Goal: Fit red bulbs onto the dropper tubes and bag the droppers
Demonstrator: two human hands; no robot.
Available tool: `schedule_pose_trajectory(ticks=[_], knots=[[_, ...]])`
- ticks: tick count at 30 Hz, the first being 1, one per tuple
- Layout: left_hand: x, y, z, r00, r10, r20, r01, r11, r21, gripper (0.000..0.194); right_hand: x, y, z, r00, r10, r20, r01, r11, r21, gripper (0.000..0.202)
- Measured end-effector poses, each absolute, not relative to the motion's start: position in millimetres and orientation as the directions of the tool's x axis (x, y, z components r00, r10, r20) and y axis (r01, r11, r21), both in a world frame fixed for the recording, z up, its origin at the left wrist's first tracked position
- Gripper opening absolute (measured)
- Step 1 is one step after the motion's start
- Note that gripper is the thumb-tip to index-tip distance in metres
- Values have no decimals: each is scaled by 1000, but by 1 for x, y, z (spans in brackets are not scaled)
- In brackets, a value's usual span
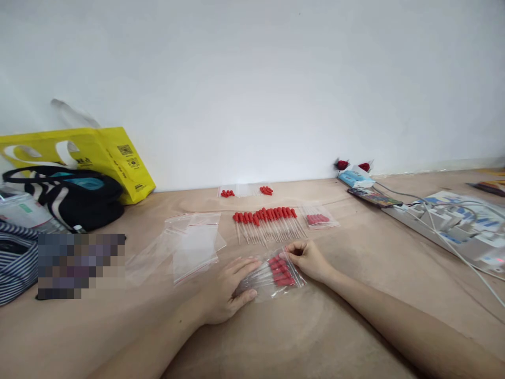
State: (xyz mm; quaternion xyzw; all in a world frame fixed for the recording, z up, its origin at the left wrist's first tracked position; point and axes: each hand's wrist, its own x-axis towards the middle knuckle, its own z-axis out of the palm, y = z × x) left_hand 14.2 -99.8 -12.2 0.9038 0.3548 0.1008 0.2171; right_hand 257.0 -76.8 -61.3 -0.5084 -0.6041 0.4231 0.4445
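Note:
A clear zip bag [272, 276] with several red-topped clear droppers inside lies on the table in front of me, its opening to the right. My left hand [232, 289] rests over the bag's left end, fingers apart. At the upper right corner of the bag, my right hand [307, 259] pinches the edge by the opening. Just beyond, a row of loose red-topped droppers [268, 223] lies side by side. To their right sits a filled bag [320, 216]. Flat clear bags [195, 250] are spread left of the row.
Two more groups of red tops in bags [228, 193] lie by the wall. A yellow bag [130, 173] and a black bag [94, 200] stand at the left. On the right are a blue tissue pack [356, 179], cables and power strips [465, 231].

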Motion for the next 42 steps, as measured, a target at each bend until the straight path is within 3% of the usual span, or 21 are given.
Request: schedule_pose_trajectory(ticks=[3, 6, 12, 14, 19, 22, 25, 29, 31, 39, 42], knots=[[13, -99, -13, 730, 682, 44, 586, -658, 474, 47, 260, -76, -57, -141, 979, 147, 242, 178, -954, 28], [13, -99, -14, 743, 667, 52, 572, -674, 468, 45, 263, -75, -52, -77, 985, 151, 240, 166, -957, 33], [13, -99, -14, 751, 658, 48, 565, -679, 469, 44, 263, -78, -52, -157, 977, 142, 556, 206, -805, 30], [14, -99, -13, 751, 658, 50, 564, -679, 471, 44, 261, -80, -54, -158, 978, 138, 500, 200, -843, 31], [15, -100, -10, 737, 673, 62, 572, -670, 474, 45, 258, -85, -51, -141, 979, 145, 177, 169, -970, 38], [14, -98, -11, 719, 692, 68, 596, -664, 451, 44, 274, -80, -46, -40, 995, 91, 85, 94, -992, 41], [10, -94, -15, 720, 687, 98, 604, -690, 399, 43, 305, -64, -42, 189, 980, 66, -12, 70, -997, 38], [6, -86, -20, 722, 675, 149, 612, -724, 318, 40, 346, -40, -41, 530, 848, -11, -261, 151, -954, 18], [4, -83, -21, 705, 692, 154, 637, -714, 292, 41, 356, -30, -44, 592, 804, -55, -304, 159, -939, 13], [-5, -73, -21, 327, 933, 150, 907, -354, 226, 56, 363, -21, -62, 633, 756, -165, -288, 32, -957, 17], [-11, -68, -21, 227, 969, 97, 960, -239, 147, 60, 361, -31, -59, 767, 639, -60, -71, -9, -997, 37]])
